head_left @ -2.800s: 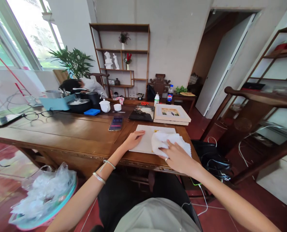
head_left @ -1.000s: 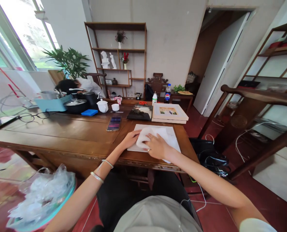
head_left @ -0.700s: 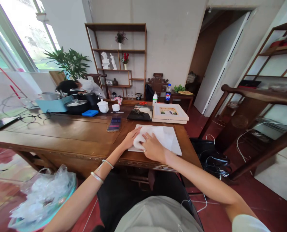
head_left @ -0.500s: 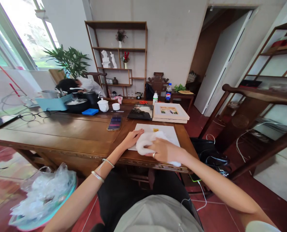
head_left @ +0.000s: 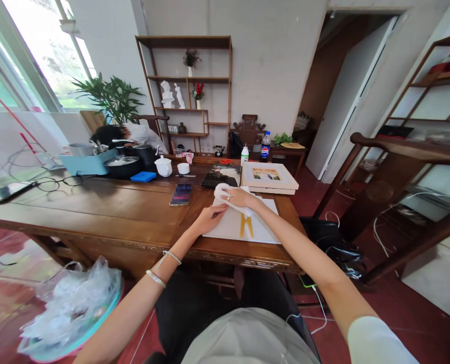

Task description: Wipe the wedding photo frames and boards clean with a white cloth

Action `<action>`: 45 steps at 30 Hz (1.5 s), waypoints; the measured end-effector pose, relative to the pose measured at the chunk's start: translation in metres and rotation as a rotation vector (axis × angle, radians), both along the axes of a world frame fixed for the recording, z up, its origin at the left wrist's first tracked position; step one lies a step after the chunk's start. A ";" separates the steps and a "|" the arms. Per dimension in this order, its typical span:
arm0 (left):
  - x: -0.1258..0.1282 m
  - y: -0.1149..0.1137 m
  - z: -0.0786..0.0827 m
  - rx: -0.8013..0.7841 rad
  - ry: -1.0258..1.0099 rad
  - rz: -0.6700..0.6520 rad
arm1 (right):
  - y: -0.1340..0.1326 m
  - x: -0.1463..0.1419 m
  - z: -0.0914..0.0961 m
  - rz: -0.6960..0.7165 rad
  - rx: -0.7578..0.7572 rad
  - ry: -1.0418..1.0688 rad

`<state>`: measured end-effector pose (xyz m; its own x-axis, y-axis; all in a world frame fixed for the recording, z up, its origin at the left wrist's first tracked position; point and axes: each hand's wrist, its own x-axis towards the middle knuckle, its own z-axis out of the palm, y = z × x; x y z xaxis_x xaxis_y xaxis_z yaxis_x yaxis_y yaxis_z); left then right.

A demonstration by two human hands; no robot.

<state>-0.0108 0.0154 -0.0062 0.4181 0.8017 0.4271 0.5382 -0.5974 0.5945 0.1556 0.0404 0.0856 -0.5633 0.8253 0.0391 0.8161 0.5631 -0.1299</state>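
Note:
A white board (head_left: 225,228) with yellow markings (head_left: 246,226) lies flat near the table's front edge. My right hand (head_left: 241,197) is closed on a bunched white cloth (head_left: 222,190) and presses it on the board's far left part. At the board's left edge rests my left hand (head_left: 210,218), fingers stretched out flat on it. Just behind the board are a white box with a picture on its top (head_left: 269,177) and a dark picture panel (head_left: 221,175). A phone (head_left: 181,194) lies to the left of the board.
Farther back stand a cola bottle (head_left: 265,146), a small white bottle (head_left: 244,154), a white teapot (head_left: 163,166) and a white cup (head_left: 183,168). A blue sponge (head_left: 143,176) lies leftward. A person (head_left: 134,134) sits beyond the table. A basin with plastic bags (head_left: 73,308) stands on the floor.
My right hand has moved the cloth away from me and leftward, from the board's near part to its far part, uncovering more yellow markings. My left hand has stayed at the left edge.

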 end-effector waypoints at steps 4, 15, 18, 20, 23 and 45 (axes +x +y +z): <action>-0.001 0.001 0.000 0.014 -0.011 -0.010 | 0.007 -0.011 -0.002 0.040 -0.010 0.006; 0.000 0.000 -0.001 -0.019 -0.046 -0.017 | -0.029 0.103 -0.007 -0.168 0.003 0.027; 0.001 0.000 0.000 -0.021 -0.027 -0.013 | -0.062 0.117 -0.018 -0.175 -0.003 0.014; 0.001 -0.001 0.001 -0.027 -0.021 -0.009 | -0.093 0.116 -0.022 -0.126 -0.008 0.007; 0.001 -0.002 0.002 -0.030 -0.016 -0.006 | -0.140 0.109 -0.020 -0.021 -0.007 0.021; 0.000 0.002 -0.003 0.005 -0.016 -0.024 | -0.080 0.102 -0.041 -0.032 0.023 -0.017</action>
